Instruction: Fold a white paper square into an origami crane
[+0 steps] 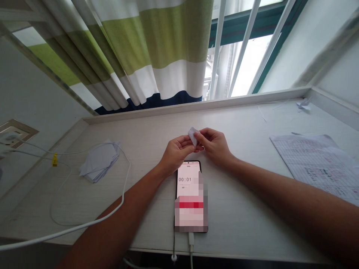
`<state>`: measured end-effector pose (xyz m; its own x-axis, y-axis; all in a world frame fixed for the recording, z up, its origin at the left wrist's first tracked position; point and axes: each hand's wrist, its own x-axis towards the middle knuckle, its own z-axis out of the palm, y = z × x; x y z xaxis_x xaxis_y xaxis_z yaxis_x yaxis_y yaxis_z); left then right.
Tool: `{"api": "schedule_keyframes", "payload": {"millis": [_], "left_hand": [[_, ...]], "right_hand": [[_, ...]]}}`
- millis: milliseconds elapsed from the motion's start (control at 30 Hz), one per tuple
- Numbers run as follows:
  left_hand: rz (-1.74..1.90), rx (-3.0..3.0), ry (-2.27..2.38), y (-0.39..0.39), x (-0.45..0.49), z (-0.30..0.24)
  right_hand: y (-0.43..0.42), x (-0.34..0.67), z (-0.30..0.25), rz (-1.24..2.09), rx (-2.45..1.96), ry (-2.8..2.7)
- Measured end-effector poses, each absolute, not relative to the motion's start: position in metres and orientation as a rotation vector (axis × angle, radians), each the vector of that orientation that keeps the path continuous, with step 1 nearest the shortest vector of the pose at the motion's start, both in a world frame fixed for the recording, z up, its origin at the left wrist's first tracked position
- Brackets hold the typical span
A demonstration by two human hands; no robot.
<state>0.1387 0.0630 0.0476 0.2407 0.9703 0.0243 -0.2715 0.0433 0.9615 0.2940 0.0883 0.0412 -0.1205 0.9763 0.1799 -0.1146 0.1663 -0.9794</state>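
Observation:
A small folded piece of white paper [192, 133] is held up between both hands, above the far end of the phone. My left hand [178, 151] grips its lower left side, thumb in front and fingers behind. My right hand [214, 144] pinches its right edge between thumb and fingers. Just below the hands lies a phone [188, 186], face up, its lit screen reading 00:01, with part of the screen blurred out. A white cable plug [191, 239] sits in its near end.
To the left lies a stack of white paper pieces [99, 162], crossed by a white cable [123, 186]. Written sheets [316, 160] lie at the right, and a crumpled paper [303, 104] in the far right corner. A wall socket [17, 134] is at left. A raised ledge [168, 110] runs along the back.

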Motion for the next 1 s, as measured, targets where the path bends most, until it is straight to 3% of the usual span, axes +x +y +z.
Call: {"api": "schedule_keyframes", "payload": {"millis": [1000], "left_hand": [[1.106,1.102,0.905,0.067,0.129,0.049]], "right_hand": [[0.091,0.3,0.041,1.032,-0.853,-1.513]]}}
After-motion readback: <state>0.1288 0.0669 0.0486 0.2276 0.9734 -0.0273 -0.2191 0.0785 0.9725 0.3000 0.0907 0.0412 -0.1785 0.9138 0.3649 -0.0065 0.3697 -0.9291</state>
